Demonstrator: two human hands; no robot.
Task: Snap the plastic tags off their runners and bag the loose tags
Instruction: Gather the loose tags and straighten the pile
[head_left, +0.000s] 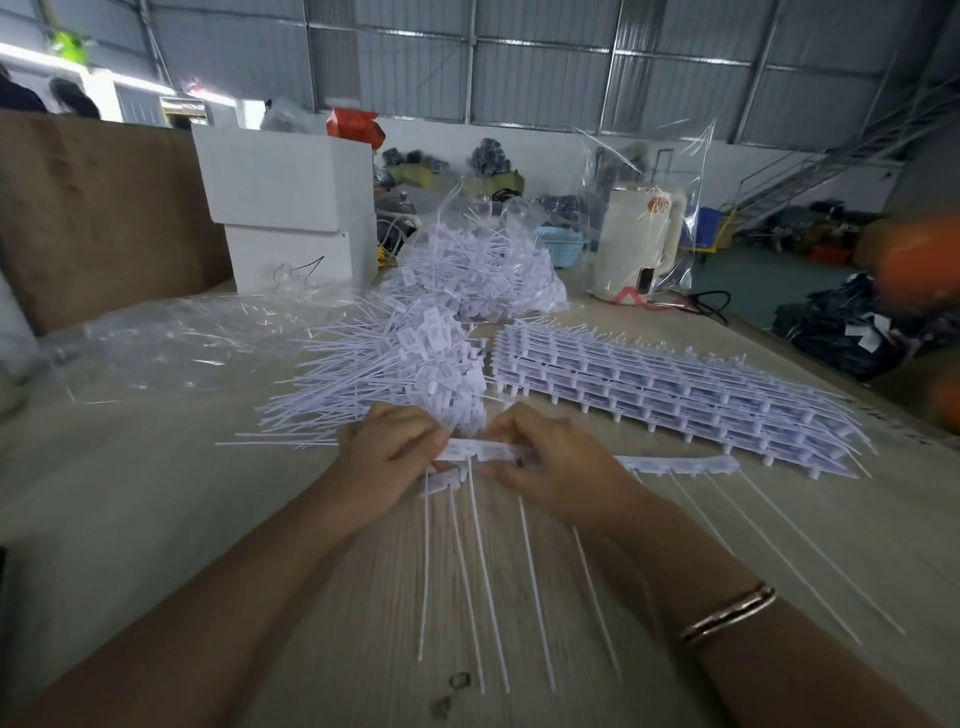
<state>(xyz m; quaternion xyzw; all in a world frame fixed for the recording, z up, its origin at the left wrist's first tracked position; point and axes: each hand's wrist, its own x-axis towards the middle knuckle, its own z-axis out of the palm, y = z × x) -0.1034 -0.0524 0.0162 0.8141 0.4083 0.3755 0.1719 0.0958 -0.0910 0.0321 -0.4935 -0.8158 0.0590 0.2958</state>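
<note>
A white runner strip of tags (675, 464) lies across the table's near middle, its long thin tails pointing toward me. My left hand (387, 460) pinches tags at the strip's left end. My right hand (550, 467) grips the strip just to the right of that, fingers curled over it. Beyond my hands lies a heap of loose white tags (410, 358). A stack of whole runner sheets (670, 389) sits to the right. Further back, a clear bag full of tags (483, 265) stands.
Flat clear plastic bags (171, 338) lie at the left. White boxes (291, 202) stand at the back left, and a bagged white kettle (641, 244) stands at the back right. The table's right edge runs diagonally past the sheets. An orange blur (919, 260) is at far right.
</note>
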